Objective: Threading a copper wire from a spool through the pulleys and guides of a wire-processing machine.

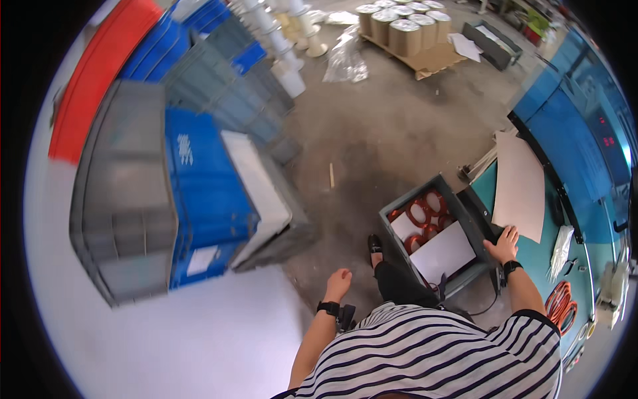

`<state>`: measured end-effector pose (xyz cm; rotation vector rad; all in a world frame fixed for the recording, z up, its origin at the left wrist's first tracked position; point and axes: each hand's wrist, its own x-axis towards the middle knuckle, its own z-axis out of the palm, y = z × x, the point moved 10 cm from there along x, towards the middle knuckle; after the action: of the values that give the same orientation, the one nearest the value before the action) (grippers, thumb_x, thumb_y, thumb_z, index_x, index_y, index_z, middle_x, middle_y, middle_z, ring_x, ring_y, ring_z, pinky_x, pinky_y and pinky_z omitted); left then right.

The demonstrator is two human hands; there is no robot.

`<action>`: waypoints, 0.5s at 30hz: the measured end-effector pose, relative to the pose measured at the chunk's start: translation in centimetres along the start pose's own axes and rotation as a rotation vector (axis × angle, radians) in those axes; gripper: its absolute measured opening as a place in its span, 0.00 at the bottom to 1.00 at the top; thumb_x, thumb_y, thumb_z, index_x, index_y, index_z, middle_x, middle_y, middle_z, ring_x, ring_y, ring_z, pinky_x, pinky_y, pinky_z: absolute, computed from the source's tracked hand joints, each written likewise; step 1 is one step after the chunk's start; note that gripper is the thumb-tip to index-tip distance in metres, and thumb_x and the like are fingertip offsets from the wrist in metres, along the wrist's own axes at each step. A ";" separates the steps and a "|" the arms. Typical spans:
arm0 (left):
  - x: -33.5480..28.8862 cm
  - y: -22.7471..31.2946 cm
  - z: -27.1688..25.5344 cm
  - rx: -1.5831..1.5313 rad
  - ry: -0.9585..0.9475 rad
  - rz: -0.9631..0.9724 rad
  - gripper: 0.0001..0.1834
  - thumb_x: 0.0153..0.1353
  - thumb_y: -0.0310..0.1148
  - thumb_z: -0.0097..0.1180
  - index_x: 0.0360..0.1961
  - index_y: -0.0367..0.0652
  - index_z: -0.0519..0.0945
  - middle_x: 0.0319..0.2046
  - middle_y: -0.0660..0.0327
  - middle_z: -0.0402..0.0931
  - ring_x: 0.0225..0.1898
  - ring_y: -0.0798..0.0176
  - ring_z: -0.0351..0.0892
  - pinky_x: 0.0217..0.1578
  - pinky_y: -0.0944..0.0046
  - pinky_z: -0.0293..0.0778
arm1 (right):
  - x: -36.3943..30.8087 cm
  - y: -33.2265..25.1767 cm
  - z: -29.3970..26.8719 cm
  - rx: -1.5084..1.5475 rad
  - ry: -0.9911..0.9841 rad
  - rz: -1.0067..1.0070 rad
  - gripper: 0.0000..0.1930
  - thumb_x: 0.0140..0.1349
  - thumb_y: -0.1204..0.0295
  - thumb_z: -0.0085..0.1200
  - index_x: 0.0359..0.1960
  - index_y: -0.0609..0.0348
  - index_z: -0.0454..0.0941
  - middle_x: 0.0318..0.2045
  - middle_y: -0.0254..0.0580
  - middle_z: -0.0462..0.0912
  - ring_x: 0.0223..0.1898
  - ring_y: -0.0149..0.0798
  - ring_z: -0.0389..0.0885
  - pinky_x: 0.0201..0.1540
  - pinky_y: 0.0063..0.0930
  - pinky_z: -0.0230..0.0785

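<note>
We cannot see inside the curled left hand (339,284). The right hand (504,247) hides part of the brown sheet (520,179); white sheets (443,253) hide some red coils (428,213). The display (605,141) is too small for us to read, the mark (185,149) on the blue crate (208,213) blurs, and the striped shirt (452,349) is cut off below.

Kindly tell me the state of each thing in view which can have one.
Grey plastic crate: open, holding reddish ring coils and white flat sheets.
Beige rectangular sheet: flat on green tabletop.
Orange cable bundle: coiled.
Clear plastic film: crumpled.
Brown cylindrical rolls with pale tops: standing upright.
Red display digits: lit.
Left bare hand: fingers curled, no object visible.
Right bare hand: fingers extended at beige sheet's edge.
</note>
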<state>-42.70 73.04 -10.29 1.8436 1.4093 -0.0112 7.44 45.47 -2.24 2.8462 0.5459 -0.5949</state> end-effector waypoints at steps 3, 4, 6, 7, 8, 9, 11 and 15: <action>7.7 5.0 -2.1 -0.103 -0.056 0.080 0.16 0.54 0.40 0.51 0.38 0.41 0.78 0.36 0.50 0.78 0.40 0.50 0.77 0.42 0.57 0.72 | 0.2 0.2 0.5 0.024 -0.026 0.003 0.56 0.42 0.48 0.61 0.63 0.70 0.40 0.65 0.61 0.38 0.67 0.57 0.35 0.58 0.59 0.52; 10.3 6.1 -3.0 -0.083 -0.056 0.077 0.15 0.54 0.40 0.51 0.38 0.41 0.78 0.35 0.50 0.78 0.40 0.51 0.77 0.42 0.57 0.72 | 0.1 0.1 0.5 0.012 -0.076 0.020 0.56 0.42 0.49 0.62 0.63 0.71 0.40 0.64 0.62 0.36 0.67 0.58 0.35 0.58 0.57 0.52; 14.4 7.3 -4.1 -0.045 -0.094 0.099 0.15 0.54 0.39 0.52 0.38 0.41 0.78 0.35 0.50 0.78 0.40 0.51 0.77 0.42 0.57 0.72 | -0.1 0.4 -0.3 -0.004 -0.133 0.087 0.57 0.42 0.48 0.62 0.62 0.72 0.39 0.65 0.62 0.35 0.67 0.58 0.35 0.60 0.52 0.53; 16.9 7.6 -4.9 -0.009 -0.096 0.087 0.15 0.54 0.39 0.52 0.38 0.41 0.78 0.34 0.51 0.78 0.40 0.51 0.77 0.41 0.57 0.72 | -0.2 0.4 -0.4 -0.006 -0.160 0.105 0.57 0.42 0.48 0.62 0.62 0.72 0.39 0.65 0.62 0.35 0.67 0.58 0.35 0.60 0.50 0.53; 19.3 7.6 -5.4 0.024 -0.099 0.076 0.15 0.53 0.39 0.52 0.38 0.41 0.78 0.34 0.51 0.78 0.40 0.51 0.77 0.41 0.57 0.72 | -0.4 0.8 -0.5 0.006 -0.161 0.140 0.57 0.42 0.48 0.62 0.62 0.72 0.39 0.65 0.62 0.35 0.67 0.58 0.35 0.60 0.50 0.53; 21.9 5.9 -5.8 0.048 -0.113 0.049 0.15 0.52 0.40 0.53 0.37 0.41 0.79 0.33 0.51 0.78 0.40 0.51 0.77 0.41 0.57 0.71 | 0.0 0.5 -0.4 0.006 -0.171 0.110 0.57 0.41 0.49 0.62 0.62 0.73 0.38 0.64 0.63 0.35 0.66 0.59 0.35 0.60 0.51 0.53; 26.2 3.8 -7.0 0.069 -0.126 0.008 0.16 0.52 0.43 0.51 0.35 0.43 0.80 0.33 0.52 0.78 0.39 0.49 0.76 0.42 0.56 0.71 | 0.7 -0.2 -0.7 0.018 -0.180 0.107 0.58 0.41 0.49 0.62 0.62 0.73 0.38 0.64 0.64 0.36 0.66 0.59 0.36 0.60 0.51 0.52; 34.9 1.1 -8.6 0.065 -0.173 -0.043 0.15 0.52 0.42 0.50 0.31 0.41 0.80 0.31 0.51 0.78 0.36 0.51 0.78 0.38 0.57 0.71 | 2.1 -1.7 -1.6 0.042 -0.208 0.181 0.57 0.39 0.53 0.64 0.62 0.73 0.39 0.64 0.64 0.37 0.66 0.58 0.40 0.60 0.48 0.52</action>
<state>-32.29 106.21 -19.54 1.8173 1.3406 -0.2353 9.13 48.12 -1.87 2.7857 0.2404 -0.8628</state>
